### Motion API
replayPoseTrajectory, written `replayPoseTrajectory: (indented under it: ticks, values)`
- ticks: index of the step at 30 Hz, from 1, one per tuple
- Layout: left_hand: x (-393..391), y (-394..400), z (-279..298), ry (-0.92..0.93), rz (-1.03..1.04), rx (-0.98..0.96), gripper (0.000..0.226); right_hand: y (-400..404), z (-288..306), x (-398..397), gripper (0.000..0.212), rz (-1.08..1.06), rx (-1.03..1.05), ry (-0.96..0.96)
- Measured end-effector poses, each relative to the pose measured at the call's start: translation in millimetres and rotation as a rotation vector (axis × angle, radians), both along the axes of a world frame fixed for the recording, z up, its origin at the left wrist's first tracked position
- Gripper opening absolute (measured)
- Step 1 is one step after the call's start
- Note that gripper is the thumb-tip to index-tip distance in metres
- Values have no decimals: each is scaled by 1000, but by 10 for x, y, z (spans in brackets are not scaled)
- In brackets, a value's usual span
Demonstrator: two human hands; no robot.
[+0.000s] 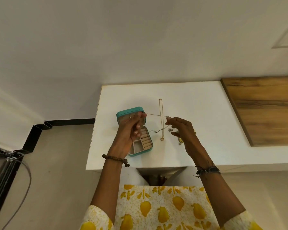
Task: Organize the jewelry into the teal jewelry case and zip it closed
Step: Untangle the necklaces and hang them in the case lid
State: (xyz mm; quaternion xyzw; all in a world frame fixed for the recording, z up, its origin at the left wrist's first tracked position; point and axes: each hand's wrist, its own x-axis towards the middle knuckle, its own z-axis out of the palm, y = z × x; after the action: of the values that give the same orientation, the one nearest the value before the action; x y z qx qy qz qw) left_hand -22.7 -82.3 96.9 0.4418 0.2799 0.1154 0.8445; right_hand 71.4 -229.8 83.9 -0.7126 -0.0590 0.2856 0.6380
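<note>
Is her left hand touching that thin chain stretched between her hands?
Touching. The head view shows the left hand pinching one end of the thin chain at its fingertips, with the right hand pinching the other end, above the open teal case.

Person wears a white garment point(163, 208) printed with yellow pear-like shapes, sleeves to about the elbow. Left wrist: brown beaded bracelet point(115, 159) (small tassel hanging). Right wrist: dark thread bands point(207, 170), loose ends.

Soft, even daylight, moderately bright — no glare on the white bench point(198, 113). Faint shadows lie beneath the raised hands. Wide-angle distortion bends straight edges toward the frame's borders — fine detail is slightly soft, the small jewelry blurred.
</note>
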Motion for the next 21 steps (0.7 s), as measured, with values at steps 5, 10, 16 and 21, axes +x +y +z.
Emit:
replayPoseTrajectory:
  ticks: [5, 10, 16, 21]
  values:
    - [17, 65, 12, -177, 189, -231, 31, 11, -111, 65, 21, -153, 170, 213]
    - [48, 90, 34, -268, 304, -291, 25, 52, -191, 9, 27, -139, 362, 416]
    - [85, 77, -34, -125, 291, -96, 33, 83, -178, -96, 25, 177, -33, -7]
    - [146, -48, 13, 50, 7, 156, 36, 96, 41, -81, 24, 506, -276, -327]
